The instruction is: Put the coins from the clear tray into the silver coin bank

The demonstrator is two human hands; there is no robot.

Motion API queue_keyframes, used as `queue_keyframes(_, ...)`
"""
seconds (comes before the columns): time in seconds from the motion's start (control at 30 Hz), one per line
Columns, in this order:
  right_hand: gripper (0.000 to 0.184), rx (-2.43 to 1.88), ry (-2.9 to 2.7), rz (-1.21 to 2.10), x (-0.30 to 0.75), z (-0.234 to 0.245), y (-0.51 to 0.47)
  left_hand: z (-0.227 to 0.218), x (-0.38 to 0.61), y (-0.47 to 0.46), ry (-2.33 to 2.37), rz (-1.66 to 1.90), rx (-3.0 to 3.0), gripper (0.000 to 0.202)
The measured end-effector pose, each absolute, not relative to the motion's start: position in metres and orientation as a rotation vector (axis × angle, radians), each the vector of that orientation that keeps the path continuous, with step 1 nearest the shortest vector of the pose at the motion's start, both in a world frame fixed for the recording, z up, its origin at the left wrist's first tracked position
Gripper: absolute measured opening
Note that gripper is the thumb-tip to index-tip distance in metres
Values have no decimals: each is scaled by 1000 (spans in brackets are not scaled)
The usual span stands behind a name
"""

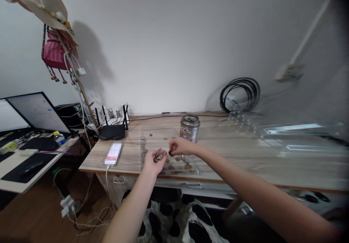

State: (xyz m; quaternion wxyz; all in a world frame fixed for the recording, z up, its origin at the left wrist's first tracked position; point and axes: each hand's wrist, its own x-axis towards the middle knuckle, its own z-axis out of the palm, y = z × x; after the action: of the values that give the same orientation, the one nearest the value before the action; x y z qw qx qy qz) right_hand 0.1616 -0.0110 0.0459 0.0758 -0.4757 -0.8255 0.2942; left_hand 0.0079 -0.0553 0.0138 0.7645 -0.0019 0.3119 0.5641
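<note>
My left hand [154,160] is turned palm up over the front of the wooden desk [245,152], cupped round several coins [158,157]. My right hand [180,146] hovers just to its right, fingers pinched together on a small dark coin [170,153]. Both hands are above a clear flat tray [169,170] with several loose coins [178,159] scattered on it. A metal tin [189,127] with an open top stands upright just behind my right hand.
A phone [113,154] on a cable lies left of the tray, a black router [112,131] behind it. A coil of black cable [240,94] leans on the wall. Clear plastic parts [294,134] lie at right. A side desk with a laptop [38,112] stands at left.
</note>
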Motion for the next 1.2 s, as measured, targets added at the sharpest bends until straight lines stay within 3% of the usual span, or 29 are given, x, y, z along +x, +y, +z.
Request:
queue_keyframes(0.23, 21, -1219, -2279, 880, 136, 67, 9, 23, 13, -25, 686, 1252, 71, 18)
queue_keyframes(0.47, 33, -1239, -2025, 660, 154, 76, 52, 36, -4, 25, 790, 1099, 358, 18)
queue_keyframes(0.67, 24, -1700, -1648, 47, 220, 98, 80, 40, -4, 74, 792, 917, 543, 17)
queue_keyframes(0.8, 18, -1951, -1604, 20, 255, 92, 91, 27, -4, 90, 794, 784, 640, 24)
queue_keyframes(1.03, 19, -1895, -1580, -81, 258, 73, 93, 17, -4, 84, 774, 699, 839, 19)
queue_keyframes(1.2, 29, -1405, -1443, -420, 221, 63, 78, 17, 0, 79, 839, 707, 832, 9)
